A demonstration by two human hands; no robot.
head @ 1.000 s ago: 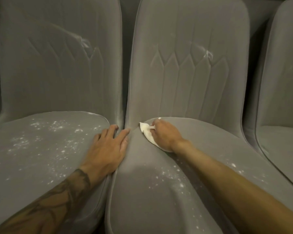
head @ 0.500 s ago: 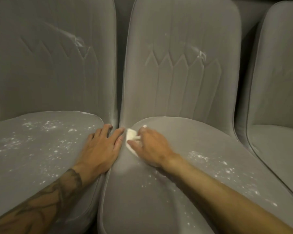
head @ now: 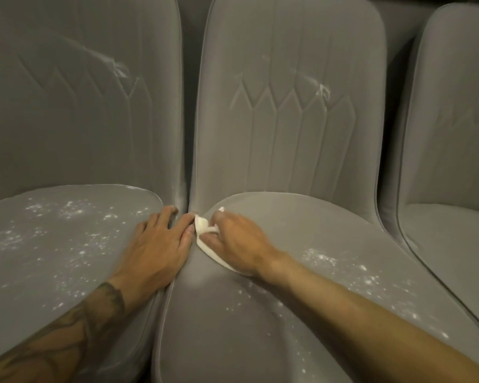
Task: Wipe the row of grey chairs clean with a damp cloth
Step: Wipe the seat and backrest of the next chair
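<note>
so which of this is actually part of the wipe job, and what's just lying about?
Job: cloth, held by the right hand; middle chair under it, seat speckled white; left chair, speckled too; right chair.
Lying about: nothing loose shows; the left hand only rests flat at the left chair's seat edge.

Middle chair seat [head: 233, 341] carries white cloth [head: 202, 225], white specks [head: 321, 257]; left seat [head: 39, 258] speckled too.
</note>
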